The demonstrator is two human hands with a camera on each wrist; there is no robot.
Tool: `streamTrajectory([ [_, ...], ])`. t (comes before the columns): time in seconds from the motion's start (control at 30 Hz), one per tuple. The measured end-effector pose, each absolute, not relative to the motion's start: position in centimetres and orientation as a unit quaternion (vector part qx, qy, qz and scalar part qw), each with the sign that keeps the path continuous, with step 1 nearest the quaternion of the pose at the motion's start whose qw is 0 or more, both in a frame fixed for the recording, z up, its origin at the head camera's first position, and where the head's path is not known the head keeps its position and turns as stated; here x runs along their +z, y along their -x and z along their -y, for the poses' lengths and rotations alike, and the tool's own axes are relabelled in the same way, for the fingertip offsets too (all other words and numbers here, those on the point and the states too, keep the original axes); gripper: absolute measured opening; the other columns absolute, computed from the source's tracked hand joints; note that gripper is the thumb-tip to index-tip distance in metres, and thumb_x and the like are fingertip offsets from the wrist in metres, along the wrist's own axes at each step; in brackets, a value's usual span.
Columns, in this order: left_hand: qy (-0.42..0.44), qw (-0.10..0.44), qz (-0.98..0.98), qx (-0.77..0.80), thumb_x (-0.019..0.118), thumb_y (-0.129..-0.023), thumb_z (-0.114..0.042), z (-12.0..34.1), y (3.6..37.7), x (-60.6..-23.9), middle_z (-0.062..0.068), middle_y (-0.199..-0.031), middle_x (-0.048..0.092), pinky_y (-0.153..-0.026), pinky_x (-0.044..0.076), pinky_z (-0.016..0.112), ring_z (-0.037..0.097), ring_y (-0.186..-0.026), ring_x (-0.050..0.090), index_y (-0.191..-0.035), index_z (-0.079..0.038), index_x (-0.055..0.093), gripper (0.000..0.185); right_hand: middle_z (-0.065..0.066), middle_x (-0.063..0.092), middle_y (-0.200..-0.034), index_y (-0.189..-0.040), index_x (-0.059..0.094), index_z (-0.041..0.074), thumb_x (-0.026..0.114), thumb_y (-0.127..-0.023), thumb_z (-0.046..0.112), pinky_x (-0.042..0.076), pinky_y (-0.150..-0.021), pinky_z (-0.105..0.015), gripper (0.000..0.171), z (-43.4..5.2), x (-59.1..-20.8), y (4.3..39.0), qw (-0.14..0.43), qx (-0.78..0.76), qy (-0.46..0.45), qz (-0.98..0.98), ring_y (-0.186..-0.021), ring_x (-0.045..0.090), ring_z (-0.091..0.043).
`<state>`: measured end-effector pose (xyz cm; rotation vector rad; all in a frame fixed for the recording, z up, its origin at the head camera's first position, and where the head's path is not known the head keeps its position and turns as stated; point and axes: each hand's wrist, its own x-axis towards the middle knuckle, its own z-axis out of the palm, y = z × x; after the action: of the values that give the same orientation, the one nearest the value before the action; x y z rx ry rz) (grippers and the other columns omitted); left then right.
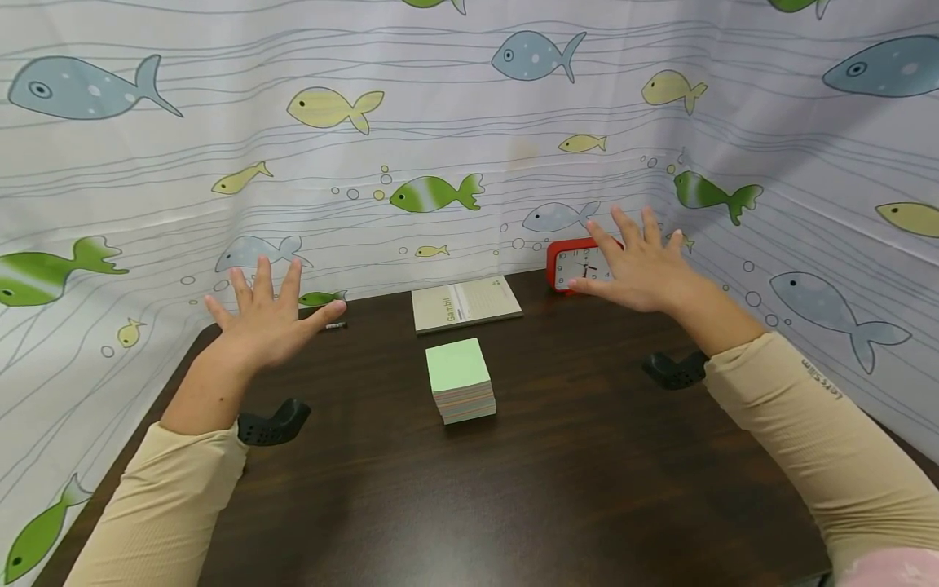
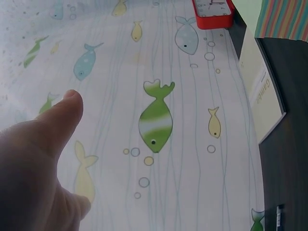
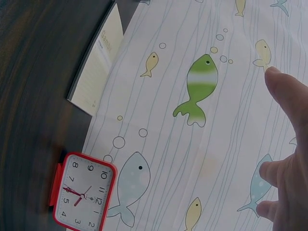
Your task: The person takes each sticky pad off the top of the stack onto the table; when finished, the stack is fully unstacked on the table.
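Observation:
Both hands are raised above the dark table with fingers spread and nothing held. My left hand is over the table's left side, its thumb pointing inward; the left wrist view shows its thumb against the curtain. On the right, my right hand hovers in front of a red alarm clock and covers part of it in the head view. Between the hands stands a stack of square note paper, light green on top with coloured layers below. Behind it lies a cream notebook marked "Gambit".
A curtain printed with fish rises along the back and sides of the table. A small pen-like item lies near the back left, partly behind the left thumb. Black wrist mounts sit below both hands.

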<state>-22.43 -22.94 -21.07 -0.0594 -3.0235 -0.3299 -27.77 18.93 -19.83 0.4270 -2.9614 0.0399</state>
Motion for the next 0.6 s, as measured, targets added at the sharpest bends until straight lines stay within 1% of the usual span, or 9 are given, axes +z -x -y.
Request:
streamTrajectory([
  [0.23, 0.019, 0.053, 0.993, -0.108, 0.024, -0.074, -0.075, 23.0, 22.4, -21.1, 0.026, -0.135, -0.025, -0.074, -0.026, 0.062, 0.038, -0.11, -0.038, -0.138, -0.01, -0.012, 0.098, -0.018, -0.011, -0.142, -0.141, 0.0, 0.017, 0.026, -0.073, 0.076, -0.007, -0.083, -0.068, 0.094, -18.7, -19.7, 27.7, 0.071, 0.015, -0.144, 0.987, -0.121, -0.023, -0.041],
  [0.37, 0.024, 0.055, 0.992, -0.11, 0.025, -0.075, -0.074, 22.9, 22.4, -21.2, 0.027, -0.135, -0.023, -0.074, -0.024, 0.064, 0.039, -0.111, -0.037, -0.138, -0.009, -0.011, 0.097, -0.017, -0.008, -0.143, -0.141, 0.001, 0.017, 0.027, -0.073, 0.076, -0.003, -0.084, -0.068, 0.094, -18.4, -19.9, 27.7, 0.076, 0.017, -0.151, 0.985, -0.123, -0.019, -0.042],
  [0.47, 0.033, 0.059, 0.99, -0.122, 0.025, -0.077, -0.072, 22.7, 22.5, -21.6, 0.027, -0.136, -0.022, -0.075, -0.023, 0.064, 0.041, -0.113, -0.034, -0.138, -0.008, -0.011, 0.095, -0.018, 0.0, -0.143, -0.141, 0.008, 0.014, 0.032, -0.075, 0.072, 0.003, -0.088, -0.066, 0.091, -18.0, -20.4, 27.9, 0.095, 0.028, -0.18, 0.979, -0.125, -0.009, -0.043],
  [0.6, 0.056, 0.062, 0.984, -0.159, 0.025, -0.081, -0.067, 22.2, 22.9, -22.8, 0.027, -0.137, -0.017, -0.079, -0.018, 0.066, 0.042, -0.117, -0.028, -0.138, -0.006, -0.011, 0.091, -0.018, 0.014, -0.14, -0.139, 0.02, 0.011, 0.041, -0.078, 0.065, 0.013, -0.093, -0.059, 0.084, -17.3, -21.7, 28.1, 0.13, 0.05, -0.243, 0.96, -0.125, 0.006, -0.041],
])
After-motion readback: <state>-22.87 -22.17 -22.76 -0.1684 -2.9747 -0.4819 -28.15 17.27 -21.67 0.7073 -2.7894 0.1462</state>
